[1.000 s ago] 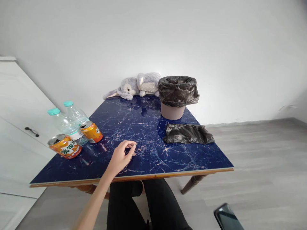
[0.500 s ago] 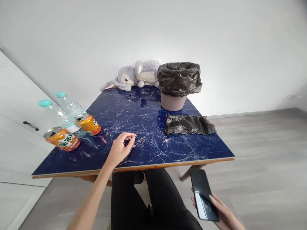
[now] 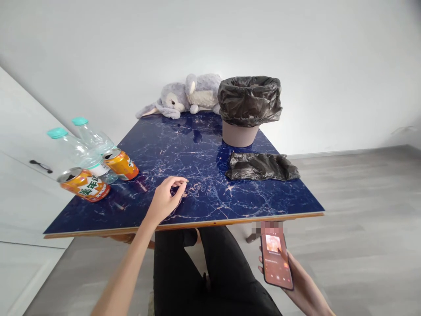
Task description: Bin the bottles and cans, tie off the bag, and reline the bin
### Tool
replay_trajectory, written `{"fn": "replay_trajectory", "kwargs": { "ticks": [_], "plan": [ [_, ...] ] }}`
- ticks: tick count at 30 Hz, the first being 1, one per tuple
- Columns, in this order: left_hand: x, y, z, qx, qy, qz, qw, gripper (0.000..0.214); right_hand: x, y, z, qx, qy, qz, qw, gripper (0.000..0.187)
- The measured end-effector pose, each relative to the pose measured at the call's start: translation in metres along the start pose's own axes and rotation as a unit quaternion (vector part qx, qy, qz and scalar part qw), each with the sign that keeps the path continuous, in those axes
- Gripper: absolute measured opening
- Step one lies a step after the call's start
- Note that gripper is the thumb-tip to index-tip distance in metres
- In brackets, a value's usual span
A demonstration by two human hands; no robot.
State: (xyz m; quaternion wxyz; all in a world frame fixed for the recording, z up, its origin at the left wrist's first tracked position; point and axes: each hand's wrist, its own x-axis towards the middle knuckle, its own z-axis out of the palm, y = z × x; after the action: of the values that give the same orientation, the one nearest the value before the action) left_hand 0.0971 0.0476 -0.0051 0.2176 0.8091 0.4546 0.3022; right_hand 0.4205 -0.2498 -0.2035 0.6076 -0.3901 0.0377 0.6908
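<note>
My left hand [image 3: 168, 195] rests on the blue marbled table [image 3: 197, 206] near its front edge. Its fingers are curled toward the thumb in a loose pinch, and nothing shows between them. Below the table's right front edge, my right hand [image 3: 296, 267] is wrapped round a smartphone [image 3: 275, 259]. The phone's screen is lit with a reddish display, its top part blurred out. Left of my left hand lean two orange drink cans [image 3: 87, 185] with open tops. Behind these cans are two clear plastic bottles [image 3: 74, 149] with turquoise caps.
A grey plush rabbit [image 3: 184, 98] lies along the far edge by the wall. At the back right stands a bin [image 3: 238, 135] lined with a black plastic bag [image 3: 250, 103]. Before it lies another black bag [image 3: 263, 166], folded flat. A white cabinet [image 3: 23, 188] is at the left.
The phone's dark screen has lit up, and the phone has moved slightly up and left in view, with my right thumb now over the screen. My left hand stays on the table.
</note>
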Motion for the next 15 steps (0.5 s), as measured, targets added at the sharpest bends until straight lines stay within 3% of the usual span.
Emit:
{"fn": "replay_trajectory", "kwargs": {
  "ticks": [4, 9, 13, 15],
  "plan": [
    [-0.001, -0.001, 0.001, -0.005, 0.001, 0.000, 1.000, 0.031, 0.000, -0.003, 0.005, -0.003, 0.004, 0.002, 1.000, 0.070],
    [-0.001, 0.000, 0.001, -0.007, 0.003, -0.001, 1.000, 0.031, -0.004, -0.004, 0.005, -0.041, -0.012, -0.011, 0.999, 0.064],
    [-0.001, -0.002, 0.001, -0.003, 0.005, 0.006, 1.000, 0.031, -0.010, 0.000, 0.008, -0.115, -0.016, -0.030, 0.993, 0.086],
    [-0.001, -0.002, 0.001, -0.002, 0.004, 0.007, 1.000, 0.031, -0.013, 0.000, 0.012, -0.129, -0.011, -0.040, 0.991, 0.088]
  ]
}}
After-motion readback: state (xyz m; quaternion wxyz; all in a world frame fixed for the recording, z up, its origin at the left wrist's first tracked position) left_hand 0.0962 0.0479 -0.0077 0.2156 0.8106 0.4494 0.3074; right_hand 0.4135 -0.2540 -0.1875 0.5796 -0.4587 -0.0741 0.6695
